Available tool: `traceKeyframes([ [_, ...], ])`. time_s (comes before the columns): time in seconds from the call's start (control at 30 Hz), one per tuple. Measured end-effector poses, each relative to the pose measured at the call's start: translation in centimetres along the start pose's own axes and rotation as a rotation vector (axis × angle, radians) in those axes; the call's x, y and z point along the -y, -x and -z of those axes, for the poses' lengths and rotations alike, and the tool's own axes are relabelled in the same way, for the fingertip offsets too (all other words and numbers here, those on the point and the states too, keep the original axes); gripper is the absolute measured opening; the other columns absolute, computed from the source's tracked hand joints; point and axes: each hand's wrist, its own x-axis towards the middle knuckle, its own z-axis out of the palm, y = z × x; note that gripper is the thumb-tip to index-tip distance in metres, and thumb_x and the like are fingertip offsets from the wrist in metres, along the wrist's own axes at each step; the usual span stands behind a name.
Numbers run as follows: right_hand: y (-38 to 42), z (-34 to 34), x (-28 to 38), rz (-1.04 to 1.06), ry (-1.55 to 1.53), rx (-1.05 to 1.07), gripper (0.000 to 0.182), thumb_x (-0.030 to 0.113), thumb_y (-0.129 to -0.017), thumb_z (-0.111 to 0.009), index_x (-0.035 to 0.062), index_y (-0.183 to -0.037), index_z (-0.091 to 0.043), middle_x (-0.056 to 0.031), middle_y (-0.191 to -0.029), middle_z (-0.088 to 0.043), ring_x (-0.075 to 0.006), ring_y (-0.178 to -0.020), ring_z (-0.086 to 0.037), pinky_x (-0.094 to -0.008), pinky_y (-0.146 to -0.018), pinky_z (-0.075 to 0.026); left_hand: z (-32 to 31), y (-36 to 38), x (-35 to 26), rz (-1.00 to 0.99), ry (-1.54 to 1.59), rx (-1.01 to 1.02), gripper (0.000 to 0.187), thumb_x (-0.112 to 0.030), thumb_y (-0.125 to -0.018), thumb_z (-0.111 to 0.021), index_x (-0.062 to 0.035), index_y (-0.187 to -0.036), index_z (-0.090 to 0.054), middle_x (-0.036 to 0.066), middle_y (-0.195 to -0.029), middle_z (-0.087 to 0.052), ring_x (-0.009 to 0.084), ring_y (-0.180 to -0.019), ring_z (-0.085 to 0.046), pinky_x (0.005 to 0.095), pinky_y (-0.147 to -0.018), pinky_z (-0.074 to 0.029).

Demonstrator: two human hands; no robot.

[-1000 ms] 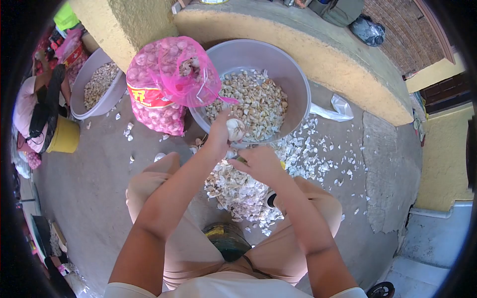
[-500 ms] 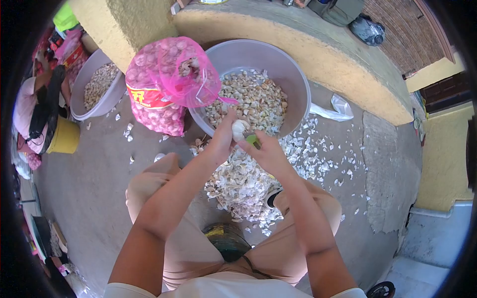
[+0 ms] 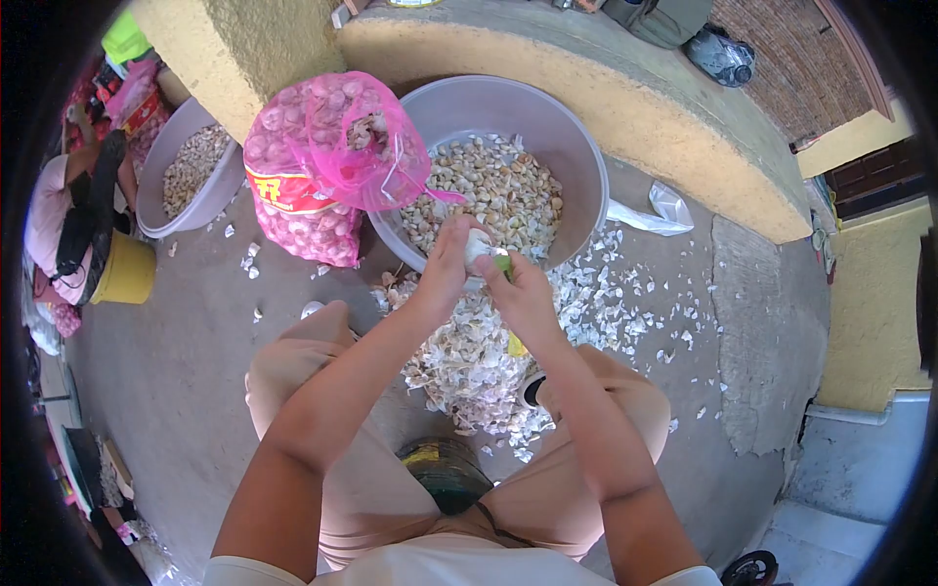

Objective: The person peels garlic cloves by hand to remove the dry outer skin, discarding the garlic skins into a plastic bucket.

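My left hand point(image 3: 446, 272) is closed around a white garlic bulb point(image 3: 477, 244) at the near rim of the large pale basin point(image 3: 584, 156). Pressed up against the bulb, my right hand point(image 3: 528, 303) grips a small tool with a green handle point(image 3: 503, 264); its working end is mostly hidden by the fingers and bulb. Loose garlic cloves point(image 3: 498, 190) cover the basin's floor. Below my hands, a heap of papery garlic skins point(image 3: 469, 361) lies on the ground between my legs.
A pink mesh sack of garlic bulbs point(image 3: 283, 137) leans by the basin. At left, another person point(image 3: 59, 195) sits near a second basin point(image 3: 220, 186) and a yellow bucket point(image 3: 129, 269). A low wall point(image 3: 635, 107) curves behind; a plastic bag point(image 3: 664, 210) lies to the right.
The right hand has turned and closed in on the bulb, so less of the green handle shows. The left hand's fingers have shifted slightly around the bulb.
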Motion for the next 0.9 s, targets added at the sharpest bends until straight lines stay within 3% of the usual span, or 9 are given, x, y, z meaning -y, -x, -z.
traceKeyframes([
  [0.17,-0.4,-0.4,-1.0,0.018,-0.055,0.008,0.041,0.04,-0.082,-0.053,-0.0011,-0.081,-0.056,-0.0068,-0.059,-0.054,-0.0123,-0.055,-0.05,-0.0279,-0.05,-0.039,0.1,-0.1,0.4,-0.082,0.003,0.011,0.033,-0.037,-0.092,-0.026,-0.01,-0.092,-0.044,0.003,-0.085,-0.05,0.0089,-0.076,-0.048,0.0218,-0.065,-0.041],
  [0.27,-0.2,-0.6,-0.4,-0.016,-0.23,0.052,0.03,0.034,-0.086,-0.05,0.0042,-0.082,-0.053,0.0035,-0.052,-0.041,-0.0038,-0.041,-0.037,-0.0194,-0.035,-0.028,0.2,-0.1,0.5,-0.133,-0.015,0.023,0.03,-0.036,-0.092,-0.027,-0.0105,-0.093,-0.043,0.003,-0.085,-0.05,0.0091,-0.076,-0.048,0.0224,-0.066,-0.042],
  [0.33,-0.2,-0.6,-0.3,-0.034,-0.284,0.07,0.03,0.034,-0.086,-0.05,0.0042,-0.081,-0.053,0.0036,-0.052,-0.04,-0.0038,-0.041,-0.036,-0.0194,-0.036,-0.027,0.3,-0.2,0.9,-0.182,0.023,0.038,0.028,-0.036,-0.092,-0.029,-0.011,-0.094,-0.042,0.004,-0.085,-0.05,0.0093,-0.075,-0.048,0.0229,-0.066,-0.042],
  [0.57,-0.3,-0.9,-1.3,0.026,-0.285,0.036,0.031,0.033,-0.086,-0.05,0.0037,-0.078,-0.052,0.0035,-0.053,-0.04,-0.004,-0.043,-0.036,-0.0192,-0.038,-0.028,0.0,0.2,0.6,-0.076,0.111,-0.001,0.023,-0.033,-0.092,-0.031,-0.0127,-0.095,-0.041,0.003,-0.084,-0.051,0.0091,-0.074,-0.049,0.0232,-0.062,-0.043],
  [0.67,-0.3,-0.9,-1.2,0.09,-0.112,-0.023,0.037,0.036,-0.086,-0.049,0.0001,-0.078,-0.056,-0.0035,-0.05,-0.046,-0.0095,-0.047,-0.044,-0.0262,-0.045,-0.035,-0.3,0.6,0.1,-0.019,0.211,-0.014,0.022,-0.032,-0.092,-0.033,-0.0117,-0.096,-0.041,0.003,-0.083,-0.05,0.0097,-0.074,-0.05,0.0238,-0.062,-0.043],
  [0.87,0.3,-0.7,0.0,0.237,0.138,-0.096,0.032,0.033,-0.084,-0.051,0.0011,-0.085,-0.057,-0.0129,-0.056,-0.054,-0.0225,-0.05,-0.054,-0.0311,-0.048,-0.04,-0.6,0.7,-0.4,0.108,0.343,-0.102,0.02,-0.028,-0.091,-0.036,-0.0095,-0.097,-0.041,0.005,-0.077,-0.05,0.0136,-0.068,-0.052,0.0259,-0.061,-0.044],
  [0.9,0.7,-0.9,0.2,0.361,0.233,-0.065,0.032,0.032,-0.084,-0.051,0.0012,-0.085,-0.057,-0.0133,-0.057,-0.054,-0.0236,-0.051,-0.055,-0.0316,-0.048,-0.04,-0.3,0.5,-0.6,0.164,0.365,-0.138,0.02,-0.028,-0.09,-0.037,-0.0096,-0.096,-0.041,0.005,-0.075,-0.05,0.0142,-0.067,-0.053,0.0264,-0.061,-0.044],
])
